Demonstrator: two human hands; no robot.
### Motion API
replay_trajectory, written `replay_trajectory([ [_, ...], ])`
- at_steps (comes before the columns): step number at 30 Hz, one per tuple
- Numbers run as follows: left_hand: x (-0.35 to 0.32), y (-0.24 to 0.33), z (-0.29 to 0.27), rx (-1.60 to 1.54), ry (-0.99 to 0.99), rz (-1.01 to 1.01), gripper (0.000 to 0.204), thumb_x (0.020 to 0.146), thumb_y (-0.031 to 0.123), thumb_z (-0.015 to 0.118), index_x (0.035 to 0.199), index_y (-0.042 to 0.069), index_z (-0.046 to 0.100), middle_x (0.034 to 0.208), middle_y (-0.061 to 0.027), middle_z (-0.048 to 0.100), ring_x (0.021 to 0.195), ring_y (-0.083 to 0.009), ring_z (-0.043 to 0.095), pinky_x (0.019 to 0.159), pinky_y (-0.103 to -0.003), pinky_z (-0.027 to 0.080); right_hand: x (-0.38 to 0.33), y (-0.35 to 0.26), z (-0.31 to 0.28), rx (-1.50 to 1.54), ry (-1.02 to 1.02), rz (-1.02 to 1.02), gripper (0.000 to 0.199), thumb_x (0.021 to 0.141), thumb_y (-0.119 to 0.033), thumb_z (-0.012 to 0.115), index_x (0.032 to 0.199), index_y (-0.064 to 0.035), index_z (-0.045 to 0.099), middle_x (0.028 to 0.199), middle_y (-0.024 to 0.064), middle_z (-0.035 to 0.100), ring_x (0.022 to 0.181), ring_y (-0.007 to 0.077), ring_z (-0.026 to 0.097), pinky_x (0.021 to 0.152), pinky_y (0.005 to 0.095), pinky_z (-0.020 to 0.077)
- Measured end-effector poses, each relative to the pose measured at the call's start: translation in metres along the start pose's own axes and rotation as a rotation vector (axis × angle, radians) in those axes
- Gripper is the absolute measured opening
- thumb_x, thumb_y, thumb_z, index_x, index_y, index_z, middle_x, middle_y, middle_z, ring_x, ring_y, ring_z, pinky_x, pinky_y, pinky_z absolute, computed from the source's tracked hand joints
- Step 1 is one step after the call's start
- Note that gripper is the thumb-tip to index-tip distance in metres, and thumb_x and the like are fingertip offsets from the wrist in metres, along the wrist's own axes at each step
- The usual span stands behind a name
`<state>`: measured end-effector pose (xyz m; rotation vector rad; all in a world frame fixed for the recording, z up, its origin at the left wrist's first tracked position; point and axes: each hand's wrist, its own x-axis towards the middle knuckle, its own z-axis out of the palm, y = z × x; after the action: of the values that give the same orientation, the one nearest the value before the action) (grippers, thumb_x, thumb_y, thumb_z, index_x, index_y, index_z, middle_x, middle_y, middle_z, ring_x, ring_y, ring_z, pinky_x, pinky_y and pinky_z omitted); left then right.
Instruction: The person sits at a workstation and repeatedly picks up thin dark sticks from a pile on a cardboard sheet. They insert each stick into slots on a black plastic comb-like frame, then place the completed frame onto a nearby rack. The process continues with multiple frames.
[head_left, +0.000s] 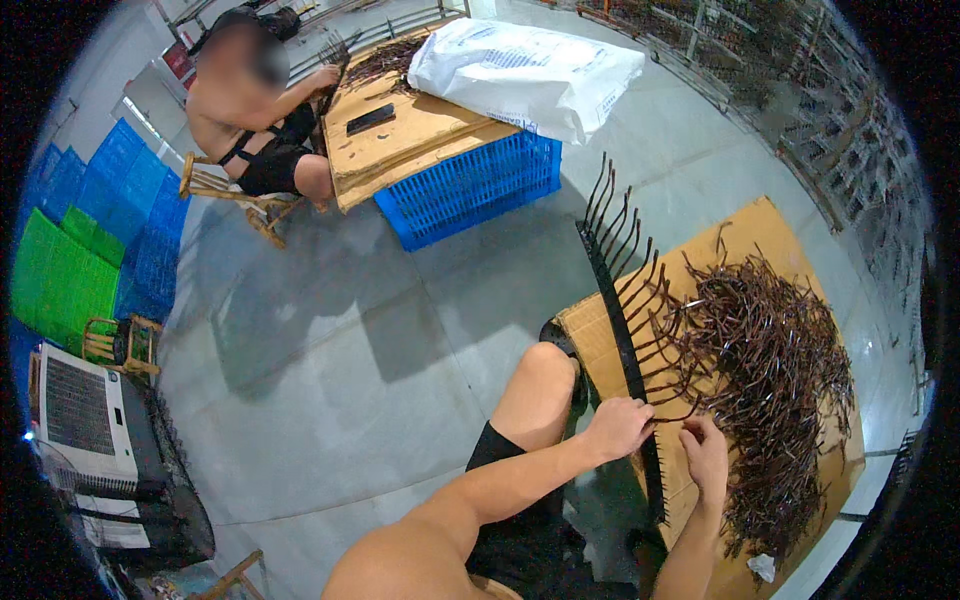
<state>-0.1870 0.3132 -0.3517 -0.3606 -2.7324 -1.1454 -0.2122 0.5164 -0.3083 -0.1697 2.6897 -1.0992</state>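
A long black toothed strip [622,335] slants across the cardboard's left edge. Thin dark-brown curved rods [650,285] stick out along its upper part in a row, while bare teeth show on its lower part. My left hand [620,428] is closed at the strip, its fingertips pinching the base of the lowest curved rod [677,418]. Close to that rod's free end, my right hand [706,452] has its fingers curled together; whether anything small is between them is hidden. To the right of my right hand lies a large tangled pile of loose brown rods [775,380].
The pile rests on a cardboard sheet [765,235]; a white scrap [762,568] lies near it. Across the floor, another person [245,105] sits at a cardboard-topped table [375,160] with a white sack [525,75] and blue crate [470,190]. A machine [90,420] stands left.
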Motion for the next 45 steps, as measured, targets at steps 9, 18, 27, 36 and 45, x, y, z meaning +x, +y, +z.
replay_trajectory([
  [9, -0.008, 0.015, -0.009, -0.049, -0.082, -0.012, 0.025, 0.08, 0.029, 0.058, 0.075, 0.006, 0.065, 0.076, -0.0132, 0.065, 0.069, -0.0338, 0.064, 0.06, -0.044, 0.052, 0.038, 0.032, 0.015, -0.434, 0.153, -0.21, 0.037, 0.085, -0.005, 0.056, 0.122, -0.0033, 0.051, 0.111, 0.0194, 0.048, 0.099, 0.0405, 0.052, 0.083, 0.0445, 0.0459],
  [18, -0.006, 0.009, 0.007, 0.011, -0.05, 0.032, 0.021, 0.082, 0.026, 0.062, 0.078, 0.006, 0.063, 0.075, -0.0111, 0.063, 0.071, -0.0311, 0.063, 0.064, -0.042, 0.052, 0.036, 0.029, 0.02, -0.7, 0.036, -0.08, 0.027, 0.085, -0.011, 0.06, 0.111, -0.006, 0.054, 0.114, 0.0166, 0.05, 0.1, 0.0358, 0.056, 0.08, 0.0425, 0.0498],
  [27, -0.003, 0.004, 0.009, 0.005, 0.033, -0.015, 0.019, 0.081, 0.024, 0.061, 0.081, 0.005, 0.062, 0.075, -0.0115, 0.063, 0.073, -0.0308, 0.063, 0.065, -0.042, 0.052, 0.0, 0.013, 0.006, -0.348, 0.207, -0.327, 0.014, 0.086, -0.004, 0.058, 0.1, -0.0002, 0.057, 0.098, 0.0142, 0.054, 0.088, 0.0317, 0.056, 0.076, 0.0367, 0.0471],
  [36, -0.011, 0.002, 0.005, -0.001, 0.05, -0.019, 0.02, 0.084, 0.024, 0.06, 0.084, 0.005, 0.063, 0.077, -0.0119, 0.064, 0.074, -0.0312, 0.064, 0.065, -0.041, 0.053, 0.021, 0.028, 0.026, -0.009, 0.387, -0.157, 0.017, 0.095, -0.012, 0.053, 0.103, 0.0028, 0.052, 0.086, 0.0136, 0.058, 0.075, 0.026, 0.056, 0.071, 0.0329, 0.045],
  [45, -0.003, 0.01, 0.009, 0.128, -0.119, -0.017, 0.016, 0.075, 0.02, 0.062, 0.068, 0.006, 0.061, 0.07, -0.0153, 0.062, 0.066, -0.0337, 0.062, 0.06, -0.044, 0.051, -0.005, -0.013, 0.023, 0.299, 0.168, 0.069, 0.019, 0.092, -0.013, 0.062, 0.104, 0.0014, 0.058, 0.095, 0.0093, 0.063, 0.079, 0.0145, 0.062, 0.071, 0.027, 0.0518],
])
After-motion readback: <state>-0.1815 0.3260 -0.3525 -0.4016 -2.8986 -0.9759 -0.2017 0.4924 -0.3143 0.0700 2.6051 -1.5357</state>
